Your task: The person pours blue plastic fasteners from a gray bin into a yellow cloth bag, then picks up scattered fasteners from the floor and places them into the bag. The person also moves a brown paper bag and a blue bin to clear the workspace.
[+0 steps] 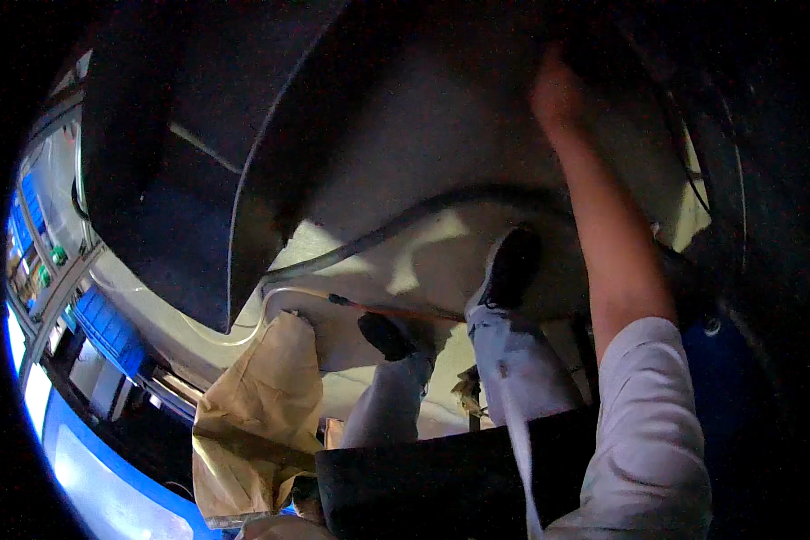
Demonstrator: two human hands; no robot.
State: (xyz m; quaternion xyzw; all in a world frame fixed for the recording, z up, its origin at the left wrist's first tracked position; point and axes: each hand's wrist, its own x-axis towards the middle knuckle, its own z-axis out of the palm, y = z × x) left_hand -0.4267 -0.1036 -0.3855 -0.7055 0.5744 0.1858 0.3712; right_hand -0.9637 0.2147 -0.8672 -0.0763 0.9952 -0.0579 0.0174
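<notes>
My right arm stretches forward and up into deep shadow. At its end, my right hand (558,90) is beside a dark panel; its fingers fade into the dark, so what they touch or hold is hidden. At the lower edge, a skin-coloured patch that may be part of my left hand (283,529) shows below a creased brown paper sack (265,396). Its fingers cannot be made out, nor whether it grips the sack.
A large dark curved panel (189,180) hangs at the left. A thick dark hose (405,211) crosses the floor, with a thinner pale hose (265,310) nearer me. My dark shoes (513,265) stand close by. Blue crates (108,328) and a metal frame (58,288) are far left.
</notes>
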